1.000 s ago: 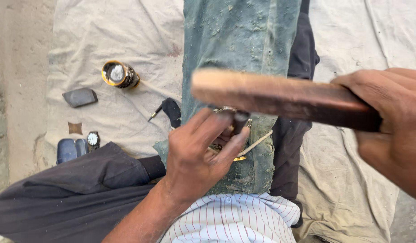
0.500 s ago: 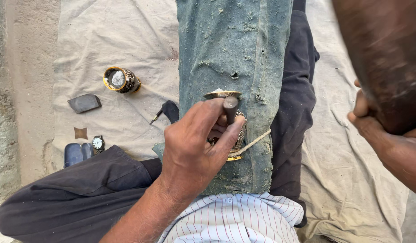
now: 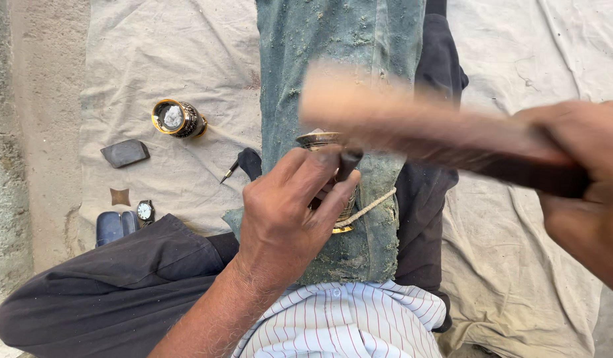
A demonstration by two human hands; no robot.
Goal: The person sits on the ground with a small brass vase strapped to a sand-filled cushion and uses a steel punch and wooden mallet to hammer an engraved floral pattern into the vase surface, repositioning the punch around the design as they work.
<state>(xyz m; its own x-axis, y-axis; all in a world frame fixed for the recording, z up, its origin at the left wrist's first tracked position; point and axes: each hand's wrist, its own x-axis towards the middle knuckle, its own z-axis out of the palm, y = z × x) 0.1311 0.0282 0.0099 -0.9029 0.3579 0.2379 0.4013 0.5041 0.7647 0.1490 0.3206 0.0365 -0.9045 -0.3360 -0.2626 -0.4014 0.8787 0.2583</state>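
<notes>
The left hand is pinching a short dark metal punch between thumb and fingertips, its tip seeming to rest on a small brass vessel with a gilt rim that is lying on a dusty green cloth pad stretched along the leg. The right hand is clamped round the dark end of a long wooden mallet, whose pale end is blurring just above the punch. A pale cord is running across the pad beside the vessel. To work this step well, the punch is best held steady and the blow aimed squarely on its head, clear of the gripping fingers. Left of the pad, on the beige ground sheet, a second gilt-rimmed pot, a dark-handled pointed tool, a flat grey stone and a wristwatch are lying well apart from the work.
</notes>
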